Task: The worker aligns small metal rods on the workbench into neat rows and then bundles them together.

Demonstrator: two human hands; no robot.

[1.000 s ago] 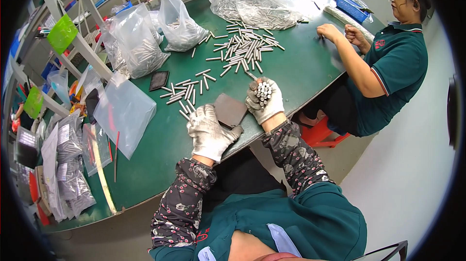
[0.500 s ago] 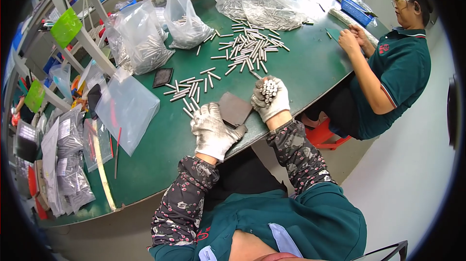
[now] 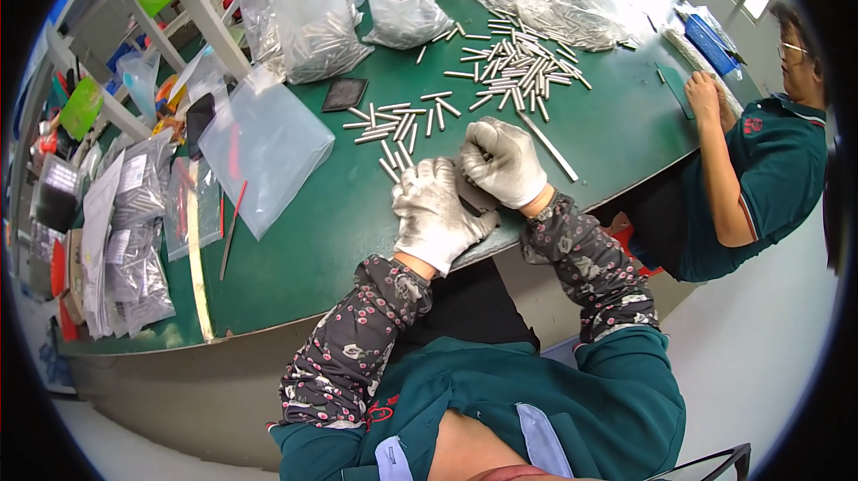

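Note:
My right hand [image 3: 506, 162], in a white work glove, is closed with its back up over the dark flat block [image 3: 475, 198]. The bundle of metal pins it showed half a second ago is hidden by the fingers. My left hand [image 3: 438, 213], also gloved, lies against the left side of that block. Its thumb stretches out along the block's near edge, apart from the fingers. Several loose metal pins [image 3: 393, 123] lie just beyond my left hand. Farther off spreads a larger heap of pins [image 3: 527, 70]. A thin metal strip [image 3: 550, 148] lies right of my right hand.
Clear bags of pins [image 3: 308, 34] stand at the back. A black square pad [image 3: 345, 95] and a plastic bag [image 3: 268, 146] lie to the left, with packed bags [image 3: 138, 248] beyond. At the right a co-worker [image 3: 742, 159] sits by the green table [image 3: 295, 275].
My right hand has turned from showing the pin ends to back up, moving over the block. The metal strip now shows at its right. The whole view has shifted.

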